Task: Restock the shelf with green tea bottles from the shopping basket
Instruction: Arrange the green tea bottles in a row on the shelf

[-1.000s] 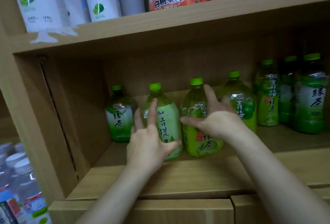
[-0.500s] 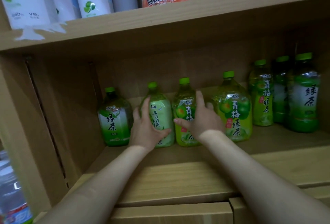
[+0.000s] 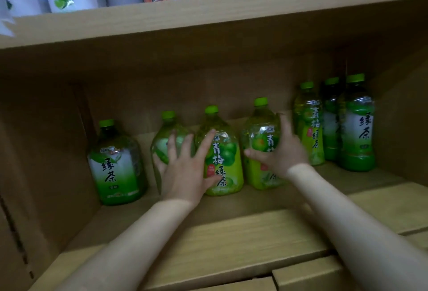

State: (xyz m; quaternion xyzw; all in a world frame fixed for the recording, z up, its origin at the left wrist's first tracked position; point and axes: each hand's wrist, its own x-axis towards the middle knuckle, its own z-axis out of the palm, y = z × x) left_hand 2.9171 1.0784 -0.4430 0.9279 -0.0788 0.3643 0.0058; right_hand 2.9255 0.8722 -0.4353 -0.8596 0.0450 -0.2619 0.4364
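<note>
Four squat green tea bottles stand in a row toward the back left of the shelf [image 3: 231, 239], and both hands are on the middle ones. The left hand [image 3: 185, 170] lies spread and flat over the second bottle [image 3: 162, 147] from the left wall, its fingers [image 3: 205, 146] reaching across onto the label of the third bottle [image 3: 222, 163] — an open grip, palm pressing rather than closing round anything. The right hand [image 3: 280, 149] cups the right side of the fourth bottle [image 3: 259, 147], thumb low on the front, fingers round the far side; it looks like a loose hold on that bottle, not a firm clench. The leftmost bottle [image 3: 115, 165] stands apart, near the left wall. To the right, three taller slim bottles [image 3: 335, 124] are bunched near the right wall, just beside the right hand.

The step in hand seems to be tidying — pushing the placed bottles back and closing up the row. All bottles are upright, labels mostly forward. The basket is not in view, so I cannot say how many bottles are left to bring.

Next, the hands should let go without tipping the row, then go back for another bottle. The front of the shelf is bare board, so there is room for a second row. The top-heavy round bottles stand close together; a careless nudge could topple one against its neighbour.
</note>
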